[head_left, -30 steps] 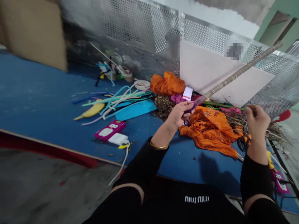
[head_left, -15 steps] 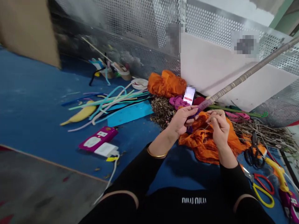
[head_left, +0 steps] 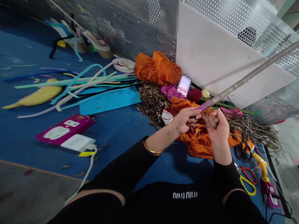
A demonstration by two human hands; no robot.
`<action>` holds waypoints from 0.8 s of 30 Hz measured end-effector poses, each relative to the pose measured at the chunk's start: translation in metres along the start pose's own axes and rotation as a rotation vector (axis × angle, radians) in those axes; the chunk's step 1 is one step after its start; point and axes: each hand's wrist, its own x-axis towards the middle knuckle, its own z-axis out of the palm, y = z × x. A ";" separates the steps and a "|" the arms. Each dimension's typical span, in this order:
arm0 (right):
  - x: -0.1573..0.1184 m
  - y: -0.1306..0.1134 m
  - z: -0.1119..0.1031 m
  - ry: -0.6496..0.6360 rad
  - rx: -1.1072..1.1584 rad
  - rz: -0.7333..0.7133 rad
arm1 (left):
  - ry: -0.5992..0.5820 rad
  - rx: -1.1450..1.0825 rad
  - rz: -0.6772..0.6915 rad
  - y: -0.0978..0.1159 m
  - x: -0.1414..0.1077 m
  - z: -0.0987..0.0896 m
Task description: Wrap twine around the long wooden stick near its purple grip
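My left hand (head_left: 187, 119) is closed around the lower end of a long stick (head_left: 235, 85), whose tip is wrapped in purple. The stick slants up to the right. Beside it, my right hand (head_left: 217, 126) has its fingers curled and pinched on a thin pale string (head_left: 206, 114), which runs loosely between the two hands. A dark blue loop (head_left: 192, 129) hangs below my left fingers. Crumpled orange cloth (head_left: 201, 150) lies under both hands, on the blue table (head_left: 121, 137).
Left are pipe cleaners (head_left: 88, 79), a yellow gourd-like thing (head_left: 39, 95) and a purple power strip (head_left: 67, 127). Orange bundle (head_left: 156, 68), phone (head_left: 184, 86) and dried plant bits (head_left: 151, 102) lie behind. Right are black scissors (head_left: 244, 147), red-and-yellow scissors (head_left: 248, 183) and a yellow glue gun (head_left: 261, 165).
The view has shifted, so the table things appear farther left. My right hand has turned with fingers curling upward, nearer the stick's end. My left hand keeps its grip on the stick.
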 end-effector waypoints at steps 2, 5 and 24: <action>-0.007 -0.002 0.001 0.021 0.011 0.009 | -0.038 -0.019 -0.034 0.001 0.000 -0.002; -0.007 -0.002 0.000 0.070 0.096 0.039 | -0.061 0.000 -0.016 0.001 0.000 -0.003; 0.007 0.003 0.004 0.161 -0.105 -0.244 | -0.107 0.445 0.199 0.003 -0.009 0.006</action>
